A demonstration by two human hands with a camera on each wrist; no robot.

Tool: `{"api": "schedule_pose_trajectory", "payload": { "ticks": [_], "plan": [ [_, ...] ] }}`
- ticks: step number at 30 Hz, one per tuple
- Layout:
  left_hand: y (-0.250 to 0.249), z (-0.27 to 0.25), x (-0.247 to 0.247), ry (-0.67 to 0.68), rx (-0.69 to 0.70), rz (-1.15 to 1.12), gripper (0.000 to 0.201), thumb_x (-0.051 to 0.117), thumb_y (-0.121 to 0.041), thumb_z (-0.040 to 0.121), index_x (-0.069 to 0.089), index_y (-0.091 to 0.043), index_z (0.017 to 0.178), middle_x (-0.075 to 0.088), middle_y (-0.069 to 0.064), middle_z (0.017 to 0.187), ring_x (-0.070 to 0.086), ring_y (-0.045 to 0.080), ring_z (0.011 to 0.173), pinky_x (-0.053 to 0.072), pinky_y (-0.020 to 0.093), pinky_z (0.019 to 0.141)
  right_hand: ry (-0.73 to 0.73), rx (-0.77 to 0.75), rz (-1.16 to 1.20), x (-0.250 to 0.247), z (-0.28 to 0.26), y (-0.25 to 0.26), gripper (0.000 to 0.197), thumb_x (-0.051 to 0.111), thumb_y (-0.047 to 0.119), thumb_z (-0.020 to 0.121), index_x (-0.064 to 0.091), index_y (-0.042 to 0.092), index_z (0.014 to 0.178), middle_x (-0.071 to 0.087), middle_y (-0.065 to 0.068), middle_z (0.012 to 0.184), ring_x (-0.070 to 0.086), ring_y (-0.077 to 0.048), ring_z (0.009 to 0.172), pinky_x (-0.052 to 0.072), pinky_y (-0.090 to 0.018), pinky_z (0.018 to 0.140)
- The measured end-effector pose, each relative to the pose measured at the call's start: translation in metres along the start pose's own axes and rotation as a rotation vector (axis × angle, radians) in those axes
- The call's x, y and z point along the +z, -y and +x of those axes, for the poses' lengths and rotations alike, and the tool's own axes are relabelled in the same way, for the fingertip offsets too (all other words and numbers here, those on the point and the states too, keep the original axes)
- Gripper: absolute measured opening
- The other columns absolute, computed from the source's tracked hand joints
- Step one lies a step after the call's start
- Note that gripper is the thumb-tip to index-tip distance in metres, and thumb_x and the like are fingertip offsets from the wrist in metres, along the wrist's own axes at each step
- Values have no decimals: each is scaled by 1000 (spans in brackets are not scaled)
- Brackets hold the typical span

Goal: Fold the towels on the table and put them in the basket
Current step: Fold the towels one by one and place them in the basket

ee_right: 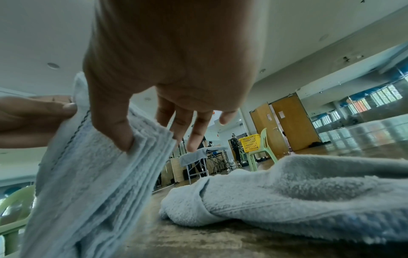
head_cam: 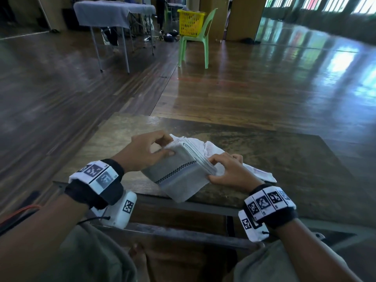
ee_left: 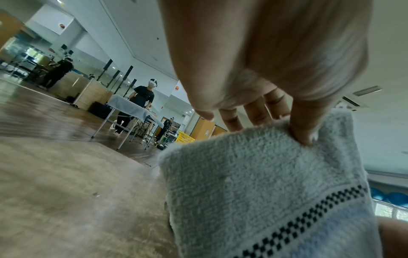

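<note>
Your left hand point(head_cam: 146, 151) has its thumb pressed on top of the folded towel point(head_cam: 179, 176) at its far corner, with the fingers curled over the far edge; the left wrist view shows the thumb point(ee_left: 302, 125) dug into the pile. Your right hand point(head_cam: 227, 169) pinches the stacked layers at the open side, thumb on top and fingertips point(ee_right: 194, 139) reaching past the edges. So both hands are closed on the same towel, which is tipped up off the table point(head_cam: 284, 155), its near corner hanging past the front edge.

This towel looks fully folded: a thick grey block with a checked stripe across it and several neat layers showing on your right. I judge that it only needs squaring up and carrying to a basket.

Just behind it lies a white towel point(head_cam: 205, 147), crumpled and not yet folded, touching the folded one and running under your right hand. That one is still to do. Whether other towels wait elsewhere, the pictures do not show.

The only basket in view is the yellow basket point(head_cam: 190, 22) on a green chair point(head_cam: 200, 37) well across the floor. Something pale may show at its rim, but it is too far away to tell what it holds. No basket shows near your table.
</note>
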State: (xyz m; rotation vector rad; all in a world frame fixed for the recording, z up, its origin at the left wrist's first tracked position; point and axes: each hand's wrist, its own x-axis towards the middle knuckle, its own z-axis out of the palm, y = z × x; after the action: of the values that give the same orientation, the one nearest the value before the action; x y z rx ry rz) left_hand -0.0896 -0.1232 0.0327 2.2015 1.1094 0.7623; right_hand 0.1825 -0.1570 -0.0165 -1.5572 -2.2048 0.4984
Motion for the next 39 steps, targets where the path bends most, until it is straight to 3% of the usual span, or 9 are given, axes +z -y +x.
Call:
{"api": "schedule_pose_trajectory", "payload": {
  "ticks": [4, 10, 13, 16, 20, 23, 27, 34, 39],
  "plan": [
    [0, -4, -3, -19, -28, -25, 14, 66, -31, 84, 60, -23, 92, 65, -8, 93, 60, 6, 92, 42, 10, 77, -33, 1, 80, 0, -3, -1, 21, 66, 30, 77, 57, 31, 96, 62, 18, 93, 53, 3, 95, 20, -31, 96],
    [-1, -5, 11, 9, -218, -155, 36, 67, -45, 67, 57, -25, 95, 70, 0, 91, 66, 15, 86, 53, 35, 78, -164, 108, 384, -17, -8, -12, 26, 67, 26, 77, 59, 27, 102, 66, 6, 97, 61, -9, 94, 47, -36, 94],
    [4, 0, 29, 118, -249, -177, 29, 72, -36, 77, 59, -19, 96, 70, 3, 93, 66, 21, 87, 52, 38, 80, -69, 204, 360, -18, -6, -25, 17, 63, 34, 80, 59, 30, 96, 68, -4, 92, 64, -17, 89, 51, -43, 88],
    [19, 7, 52, 281, -258, -9, 31, 66, -39, 83, 59, -14, 99, 66, 5, 100, 62, 22, 91, 49, 40, 83, 112, 299, 203, -10, -2, -41, 23, 59, 45, 81, 59, 29, 97, 68, 2, 89, 63, -17, 87, 50, -37, 84],
    [43, 20, 76, 400, -294, 140, 40, 57, -49, 80, 57, -16, 104, 64, 2, 104, 60, 20, 93, 49, 39, 81, 172, 298, 1, -1, 2, -49, 24, 54, 39, 90, 54, 23, 108, 58, 7, 92, 52, -10, 89, 31, -14, 70],
    [56, 31, 87, 395, -307, 307, 34, 55, -46, 86, 53, -15, 101, 61, 0, 95, 57, 19, 86, 44, 35, 74, 128, 277, -70, 7, 6, -55, 21, 55, 38, 89, 53, 27, 106, 58, 9, 94, 51, -8, 93, 23, -28, 83],
    [66, 34, 95, 276, -247, 406, 27, 60, -45, 83, 49, -25, 97, 59, -9, 88, 52, 12, 81, 30, 31, 77, 51, 201, -153, 13, 8, -60, 19, 61, 39, 83, 54, 33, 100, 54, 11, 96, 45, -7, 99, 22, -33, 82],
    [74, 33, 97, 243, -158, 228, 16, 67, -27, 83, 65, -19, 97, 58, -10, 89, 55, 9, 84, 44, 25, 78, 138, 192, -231, 18, 11, -60, 23, 58, 40, 86, 60, 29, 107, 58, 8, 98, 47, -9, 100, 19, -31, 81],
    [78, 32, 98, 216, -152, 195, 8, 65, -19, 85, 69, -16, 91, 67, -4, 91, 58, 13, 85, 43, 25, 77, 135, 164, -201, 19, 14, -58, 18, 64, 32, 83, 61, 22, 98, 61, 5, 99, 51, -11, 95, 32, -33, 90]
  ]
}}
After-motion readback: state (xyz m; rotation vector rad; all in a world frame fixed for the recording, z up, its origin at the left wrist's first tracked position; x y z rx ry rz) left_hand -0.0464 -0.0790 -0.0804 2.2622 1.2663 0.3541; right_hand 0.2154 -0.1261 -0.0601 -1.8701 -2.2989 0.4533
